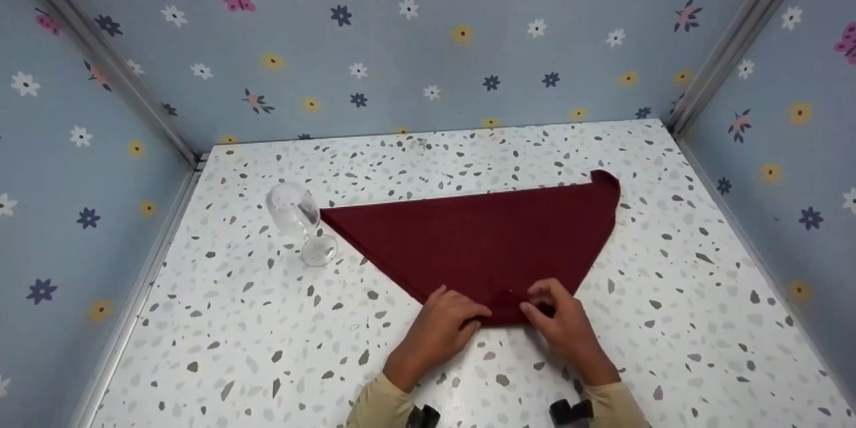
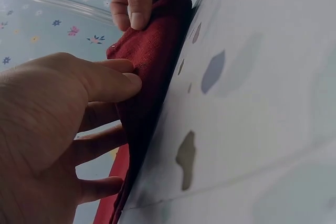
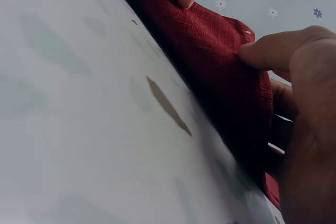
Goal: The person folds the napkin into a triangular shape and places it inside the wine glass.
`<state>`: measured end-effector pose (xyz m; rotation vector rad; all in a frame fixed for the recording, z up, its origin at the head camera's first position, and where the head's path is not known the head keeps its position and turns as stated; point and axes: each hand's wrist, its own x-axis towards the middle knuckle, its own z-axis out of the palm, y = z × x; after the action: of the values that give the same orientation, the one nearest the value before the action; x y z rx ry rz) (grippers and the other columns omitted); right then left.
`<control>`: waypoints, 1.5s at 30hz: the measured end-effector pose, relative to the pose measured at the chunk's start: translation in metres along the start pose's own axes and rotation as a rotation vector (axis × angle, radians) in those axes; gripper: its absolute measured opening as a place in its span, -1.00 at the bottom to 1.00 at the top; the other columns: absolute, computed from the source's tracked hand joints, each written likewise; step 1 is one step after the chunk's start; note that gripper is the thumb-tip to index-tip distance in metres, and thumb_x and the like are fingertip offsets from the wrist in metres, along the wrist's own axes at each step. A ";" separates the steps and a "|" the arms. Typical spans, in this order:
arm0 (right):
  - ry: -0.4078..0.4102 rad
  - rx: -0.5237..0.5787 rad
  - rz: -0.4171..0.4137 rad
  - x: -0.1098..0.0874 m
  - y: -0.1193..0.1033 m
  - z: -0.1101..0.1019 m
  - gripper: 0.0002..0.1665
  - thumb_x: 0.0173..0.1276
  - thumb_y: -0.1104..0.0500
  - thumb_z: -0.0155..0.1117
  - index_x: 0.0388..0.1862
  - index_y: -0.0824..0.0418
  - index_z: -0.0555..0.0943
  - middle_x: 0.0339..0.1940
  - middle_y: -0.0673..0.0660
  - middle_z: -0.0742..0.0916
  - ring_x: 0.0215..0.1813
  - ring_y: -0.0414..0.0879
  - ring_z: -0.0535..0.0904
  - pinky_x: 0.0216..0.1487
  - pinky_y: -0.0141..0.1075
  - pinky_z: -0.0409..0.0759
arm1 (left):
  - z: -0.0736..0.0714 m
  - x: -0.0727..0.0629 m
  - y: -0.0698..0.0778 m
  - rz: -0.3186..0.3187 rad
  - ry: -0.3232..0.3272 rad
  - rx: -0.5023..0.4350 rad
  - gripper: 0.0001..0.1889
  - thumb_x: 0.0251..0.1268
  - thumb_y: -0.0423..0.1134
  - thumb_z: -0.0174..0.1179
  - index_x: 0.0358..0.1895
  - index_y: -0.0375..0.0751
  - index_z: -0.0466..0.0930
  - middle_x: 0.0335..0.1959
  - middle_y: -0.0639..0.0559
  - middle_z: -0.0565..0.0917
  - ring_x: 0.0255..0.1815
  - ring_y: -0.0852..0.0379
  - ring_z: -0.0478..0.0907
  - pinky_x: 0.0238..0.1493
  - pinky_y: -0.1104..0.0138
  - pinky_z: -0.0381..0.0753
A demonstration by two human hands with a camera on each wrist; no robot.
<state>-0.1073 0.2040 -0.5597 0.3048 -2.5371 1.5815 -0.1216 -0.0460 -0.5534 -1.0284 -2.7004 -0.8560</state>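
A dark red cloth napkin [image 1: 468,234] lies folded on the table, its long straight edge at the back and its front tip turned up into a narrow fold. At the left part of this fold, my left hand [image 1: 447,322] pinches the cloth; the left wrist view shows the thumb on the near side and fingers behind. My right hand [image 1: 563,322] holds the fold's right part between thumb and fingers, the thumb [image 3: 257,53] pressing near the upper edge. Beyond the napkin's left corner stands a clear stemmed glass [image 1: 293,208].
The white speckled table [image 1: 267,348] reaches to blue patterned panels [image 1: 428,47] at the back and both sides. The napkin's back right corner curls up. The glass's foot sits close to the napkin's left corner.
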 end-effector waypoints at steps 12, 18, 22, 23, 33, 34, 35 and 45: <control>-0.005 -0.018 0.006 -0.001 -0.005 -0.005 -0.75 0.29 0.42 0.39 -0.08 0.23 0.66 -0.23 0.02 0.74 -0.16 -0.14 0.64 -0.11 -0.34 0.57 | 0.002 0.003 -0.002 0.071 0.086 0.053 -0.82 0.27 -0.27 0.35 -0.10 0.04 0.78 -0.31 0.21 0.71 -0.23 0.20 0.63 0.06 0.23 0.56; -0.020 -0.014 -0.047 -0.001 0.008 -0.008 -0.75 0.34 0.31 0.39 -0.01 0.13 0.70 -0.18 -0.02 0.75 -0.13 -0.15 0.64 -0.10 -0.40 0.55 | 0.002 0.002 -0.002 0.059 0.083 0.067 -0.82 0.28 -0.24 0.35 -0.08 0.02 0.78 -0.33 0.19 0.69 -0.28 0.19 0.60 -0.09 0.27 0.57; -0.008 -0.026 -0.045 0.000 0.009 -0.008 -0.75 0.35 0.31 0.39 -0.02 0.11 0.71 -0.18 -0.06 0.74 -0.13 -0.15 0.65 -0.09 -0.40 0.55 | 0.002 0.002 -0.002 0.066 0.092 0.069 -0.84 0.28 -0.23 0.33 -0.10 0.01 0.78 -0.35 0.19 0.68 -0.31 0.19 0.59 -0.12 0.27 0.58; -0.004 -0.029 -0.041 0.000 0.009 -0.008 -0.75 0.34 0.31 0.39 -0.03 0.10 0.71 -0.19 -0.08 0.74 -0.14 -0.15 0.65 -0.10 -0.40 0.55 | 0.002 0.002 -0.002 0.069 0.096 0.069 -0.84 0.28 -0.23 0.33 -0.11 0.01 0.79 -0.35 0.19 0.68 -0.32 0.20 0.59 -0.12 0.27 0.58; 0.022 -0.060 -0.031 0.001 0.010 -0.010 -0.78 0.31 0.33 0.41 -0.09 0.12 0.73 -0.24 -0.12 0.75 -0.20 -0.18 0.64 -0.14 -0.43 0.55 | 0.002 0.002 -0.001 0.055 0.100 0.063 -0.84 0.28 -0.25 0.30 -0.12 0.00 0.78 -0.37 0.19 0.66 -0.33 0.20 0.57 -0.13 0.27 0.58; 0.026 -0.068 -0.029 0.003 0.011 -0.011 -0.79 0.31 0.33 0.42 -0.10 0.12 0.73 -0.25 -0.12 0.75 -0.20 -0.18 0.64 -0.14 -0.43 0.55 | 0.002 0.002 0.000 0.050 0.096 0.062 -0.84 0.29 -0.25 0.29 -0.12 0.00 0.78 -0.36 0.19 0.67 -0.33 0.19 0.57 -0.13 0.27 0.58; 0.031 -0.080 -0.029 0.004 0.011 -0.013 -0.79 0.31 0.34 0.42 -0.11 0.12 0.74 -0.26 -0.13 0.74 -0.22 -0.19 0.64 -0.15 -0.44 0.54 | 0.002 0.003 0.000 0.047 0.092 0.061 -0.84 0.29 -0.25 0.29 -0.12 0.00 0.78 -0.36 0.18 0.67 -0.33 0.19 0.57 -0.12 0.27 0.58; 0.031 -0.270 -0.005 0.022 0.014 -0.031 -0.85 0.33 0.30 0.39 -0.14 0.16 0.73 -0.17 0.02 0.76 -0.07 -0.12 0.66 -0.05 -0.13 0.59 | 0.001 0.002 0.000 0.030 0.061 0.069 -0.83 0.31 -0.24 0.27 -0.10 -0.01 0.78 -0.34 0.18 0.67 -0.33 0.18 0.56 -0.10 0.26 0.57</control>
<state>-0.1321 0.2360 -0.5529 0.2517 -2.6792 1.2107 -0.1227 -0.0443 -0.5535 -1.0092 -2.6368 -0.7707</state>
